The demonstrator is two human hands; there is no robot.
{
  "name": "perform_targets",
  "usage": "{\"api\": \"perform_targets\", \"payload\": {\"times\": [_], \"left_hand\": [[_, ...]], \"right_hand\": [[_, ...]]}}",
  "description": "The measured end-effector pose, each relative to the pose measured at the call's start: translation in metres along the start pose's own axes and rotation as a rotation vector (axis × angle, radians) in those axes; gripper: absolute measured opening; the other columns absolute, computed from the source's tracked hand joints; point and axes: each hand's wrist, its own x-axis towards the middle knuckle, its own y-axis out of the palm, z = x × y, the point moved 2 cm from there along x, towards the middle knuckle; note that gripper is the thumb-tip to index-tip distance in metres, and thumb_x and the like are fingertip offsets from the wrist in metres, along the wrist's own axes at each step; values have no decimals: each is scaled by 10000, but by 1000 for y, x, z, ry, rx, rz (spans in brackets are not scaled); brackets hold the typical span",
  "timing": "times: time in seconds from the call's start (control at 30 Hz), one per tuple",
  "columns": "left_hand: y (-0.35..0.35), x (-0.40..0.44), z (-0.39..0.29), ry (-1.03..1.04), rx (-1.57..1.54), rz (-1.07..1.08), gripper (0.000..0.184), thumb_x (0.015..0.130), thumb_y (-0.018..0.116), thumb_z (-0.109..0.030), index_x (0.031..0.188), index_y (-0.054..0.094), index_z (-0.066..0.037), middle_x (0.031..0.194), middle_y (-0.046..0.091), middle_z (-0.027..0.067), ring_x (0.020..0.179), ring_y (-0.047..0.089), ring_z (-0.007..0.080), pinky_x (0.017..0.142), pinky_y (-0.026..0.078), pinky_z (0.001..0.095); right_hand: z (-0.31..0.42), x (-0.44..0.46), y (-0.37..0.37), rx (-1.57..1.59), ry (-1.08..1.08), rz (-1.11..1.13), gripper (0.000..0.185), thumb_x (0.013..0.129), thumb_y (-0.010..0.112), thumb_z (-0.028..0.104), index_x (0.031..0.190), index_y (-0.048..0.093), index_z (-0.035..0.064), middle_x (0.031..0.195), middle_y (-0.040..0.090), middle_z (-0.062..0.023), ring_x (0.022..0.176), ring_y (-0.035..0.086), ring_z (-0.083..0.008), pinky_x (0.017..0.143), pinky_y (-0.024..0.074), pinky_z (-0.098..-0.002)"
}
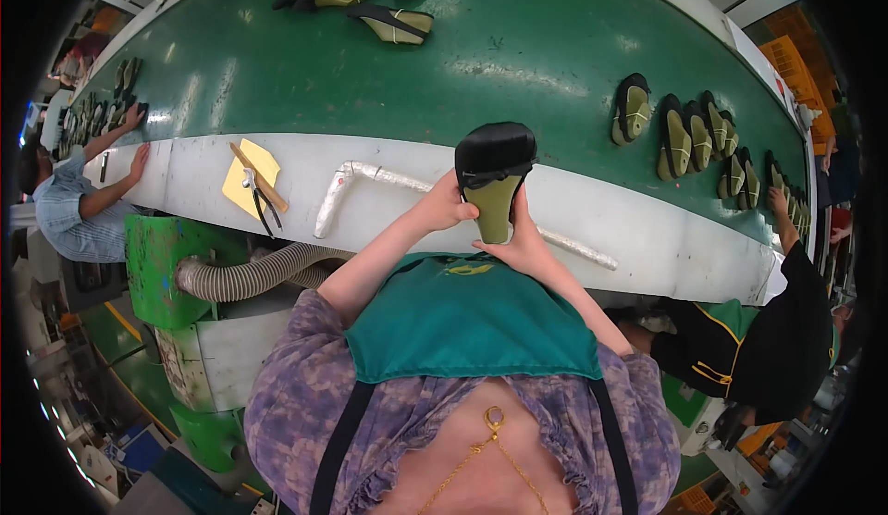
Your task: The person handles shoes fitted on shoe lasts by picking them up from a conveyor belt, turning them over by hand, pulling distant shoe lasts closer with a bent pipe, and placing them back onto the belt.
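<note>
On the near side of the long green table (518,62), above a pale ledge (647,223), a shoe (496,202) is held in front of the person's body. A bent tube (387,175) lies along the ledge, behind the hands, so its middle part is covered. To its left there is a yellow sheet (237,190), with a brown stick (262,180) and pliers (258,202) on top; the dark handles of the pliers reach towards the ledge's near edge. Below the ledge, a ribbed hose (242,278) joins a green machine (153,260). Several other shoes (393,24) lie at the far left of the table, and a row of more shoes (700,136) extends to the right. A co-worker in a blue shirt (81,214) is at the left end, and another in black clothes (786,330) is at the right; each has a hand at the table.

The table surface is smooth and reflects the lamps. The tube has a wrinkled, silvery wrapping. The held shoe has a glossy black, rounded front with a knot-like detail, and its olive part becomes narrower behind.

The black toe points away from the person, the narrow olive end towards the green apron (472,321); the long axis runs nearly straight forward. The left hand (448,206) grips the shoe from the left, its thumb on the olive part. The right hand (520,235) is closed around its right side and narrow end.
</note>
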Motion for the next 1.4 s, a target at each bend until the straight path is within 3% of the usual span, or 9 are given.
{"api": "perform_targets", "payload": {"times": [0.1,0.37,0.83,1.4], "left_hand": [[3,3,2,11,-31,8,966,694,748,-623,1374,379,-46,1289,516,65,1194,491,179,980,421,370],[-1,10,5,-48,-82,-157,1023,706,531,-827,1316,434,-12,1178,580,101,1083,574,192,894,477,334],[-17,9,38,-160,-436,-262,941,840,288,-792,1356,400,-13,1279,537,150,1167,556,256,980,462,394],[-32,-2,54,-93,-284,-163,1047,710,528,-824,1366,401,-17,1299,517,95,1206,504,204,1021,397,364]], "right_hand": [[-5,-1,-3,-19,-12,-7,1219,731,810,175,1493,-136,62,1535,156,-222,1415,240,-342,1110,309,-430],[10,8,-8,-237,-12,-79,1278,637,864,243,1513,-54,89,1357,385,-220,1222,471,-353,987,445,-422],[15,24,-3,-346,45,-54,1303,613,875,361,1511,-18,51,1302,421,-250,1166,500,-376,949,466,-419],[3,21,1,-347,-13,-77,1292,621,874,340,1514,-22,77,1341,414,-238,1213,461,-365,978,447,-427]]}}
